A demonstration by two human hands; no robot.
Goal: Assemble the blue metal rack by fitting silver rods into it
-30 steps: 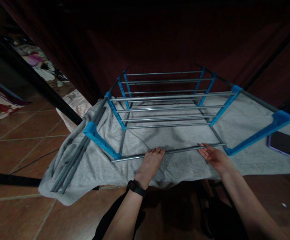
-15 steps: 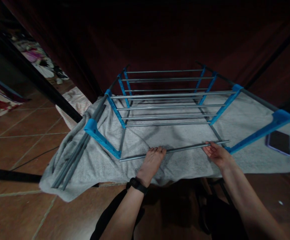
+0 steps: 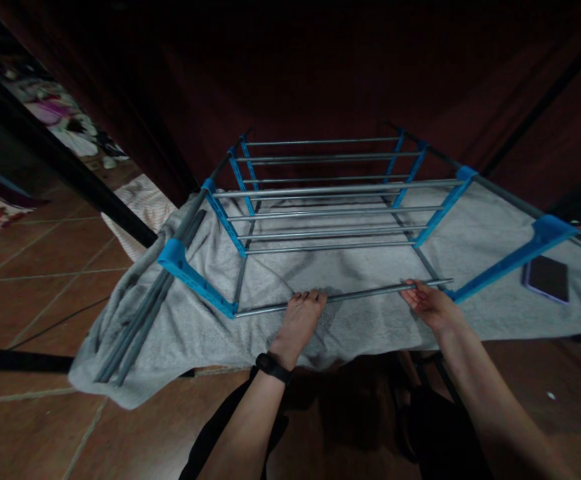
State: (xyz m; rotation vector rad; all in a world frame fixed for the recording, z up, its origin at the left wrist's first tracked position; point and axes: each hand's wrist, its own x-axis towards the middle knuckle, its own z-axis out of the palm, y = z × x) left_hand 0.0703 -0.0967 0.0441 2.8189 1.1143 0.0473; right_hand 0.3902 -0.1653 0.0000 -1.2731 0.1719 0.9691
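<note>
A grey metal rod (image 3: 360, 295) runs across the near end of a blue-and-grey rack frame (image 3: 220, 220) that lies on a grey towel (image 3: 180, 327). My left hand (image 3: 300, 320), with a black watch on its wrist, rests palm down on the rod near its middle, fingers curled over it. Further right, my right hand (image 3: 427, 303) grips the same rod close to the blue side bar (image 3: 505, 260). The rod's left end sits at the blue corner piece (image 3: 230, 310).
Several loose grey rods (image 3: 135, 330) lie along the towel's left edge. A dark phone (image 3: 545, 278) rests on the towel at the right. Brown tiled floor (image 3: 35, 267) spreads to the left, crossed by a black bar (image 3: 60, 167). Dark red cloth hangs behind.
The rod's left end has moved left to the blue corner piece. Both hands have stayed on the rod and shifted slightly with it.
</note>
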